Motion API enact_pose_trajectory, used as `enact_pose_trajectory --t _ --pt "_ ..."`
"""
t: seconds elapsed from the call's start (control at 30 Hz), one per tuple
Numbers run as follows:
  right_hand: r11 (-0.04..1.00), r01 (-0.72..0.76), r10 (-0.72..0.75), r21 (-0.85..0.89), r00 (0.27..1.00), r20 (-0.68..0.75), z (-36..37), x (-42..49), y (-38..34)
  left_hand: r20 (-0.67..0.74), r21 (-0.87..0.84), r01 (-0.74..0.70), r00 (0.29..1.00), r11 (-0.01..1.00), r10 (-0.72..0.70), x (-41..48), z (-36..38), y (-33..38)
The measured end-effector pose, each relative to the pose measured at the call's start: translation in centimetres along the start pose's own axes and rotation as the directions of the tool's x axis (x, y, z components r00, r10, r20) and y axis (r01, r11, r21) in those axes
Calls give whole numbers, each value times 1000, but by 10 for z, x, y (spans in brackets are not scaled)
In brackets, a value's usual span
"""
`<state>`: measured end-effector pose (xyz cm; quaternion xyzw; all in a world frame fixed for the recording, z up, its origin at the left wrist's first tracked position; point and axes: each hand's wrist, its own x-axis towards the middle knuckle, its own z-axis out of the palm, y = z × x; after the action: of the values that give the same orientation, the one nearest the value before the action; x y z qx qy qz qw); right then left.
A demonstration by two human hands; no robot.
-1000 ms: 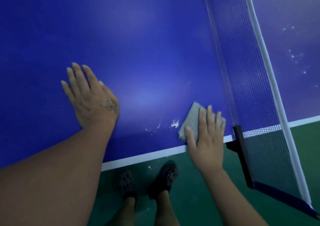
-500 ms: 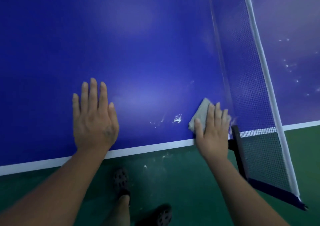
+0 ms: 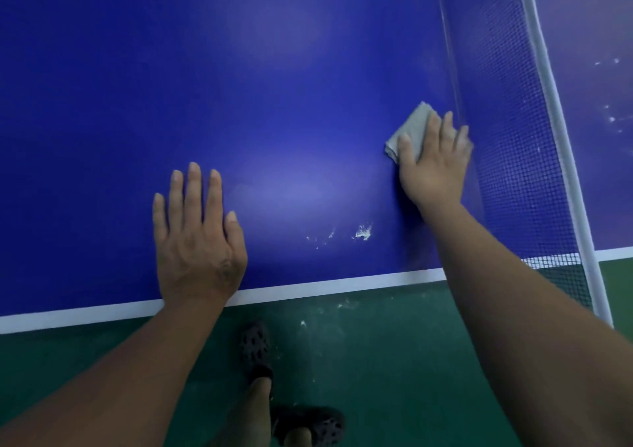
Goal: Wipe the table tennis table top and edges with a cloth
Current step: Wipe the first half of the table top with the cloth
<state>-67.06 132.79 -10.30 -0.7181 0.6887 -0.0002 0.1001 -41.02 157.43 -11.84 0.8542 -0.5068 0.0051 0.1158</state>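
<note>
Hands both flat: left hand [image 3: 197, 241] at the white edge [image 3: 325, 285], right hand [image 3: 433, 169] pressing cloth [image 3: 412, 128] beside net [image 3: 513, 138].

One cloth [image 3: 412, 128] — perhaps two shoes [image 3: 255, 349] [image 3: 310, 426].

The person's left forearm [image 3: 137, 378] and right forearm [image 3: 513, 292] are bare along all their visible length, and so are both hands. The left hand [image 3: 197, 241] bears a small dark mark [image 3: 224, 270], perhaps a tattoo, on its back near the wrist on the thumb side; its outline is too blurred to read. Its fingernails are short, and so are those of the right hand [image 3: 435, 165]. The feet wear dark, rubber-like clogs pierced with round holes: the first clog [image 3: 255, 347] shows its perforated top, and the second clog [image 3: 318, 424] shows holes along its side. The lower leg [image 3: 253, 409] above the first clog is bare.
</note>
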Motion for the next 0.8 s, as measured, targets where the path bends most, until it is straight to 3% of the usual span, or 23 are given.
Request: enact_pose_trajectory --t 0.13,0.27,0.43,0.53,0.63,0.7,0.8 --pt "960 272 -271 -57 962 30 17 -57 -35 6 -6 11 1000 1000 -11 -1 0 0" --pt "894 449 -448 -1 892 68 28 -176 5 5 -12 12 1000 1000 -12 0 -2 -1" --pt "912 409 -403 -21 906 128 17 -179 54 3 -3 10 1000 1000 -10 0 -2 -1" --pt "978 207 -207 14 975 78 14 -118 33 12 -7 13 1000 1000 -13 0 -3 0" --pt "997 70 -73 36 995 65 15 -69 -22 24 -10 17 1000 1000 -17 1 -5 1" --pt "990 139 -141 36 988 62 20 -71 -63 29 -17 16 999 1000 -15 0 -6 2" --pt "929 369 -370 44 929 23 34 -129 -91 18 -19 12 1000 1000 -12 1 -6 1"
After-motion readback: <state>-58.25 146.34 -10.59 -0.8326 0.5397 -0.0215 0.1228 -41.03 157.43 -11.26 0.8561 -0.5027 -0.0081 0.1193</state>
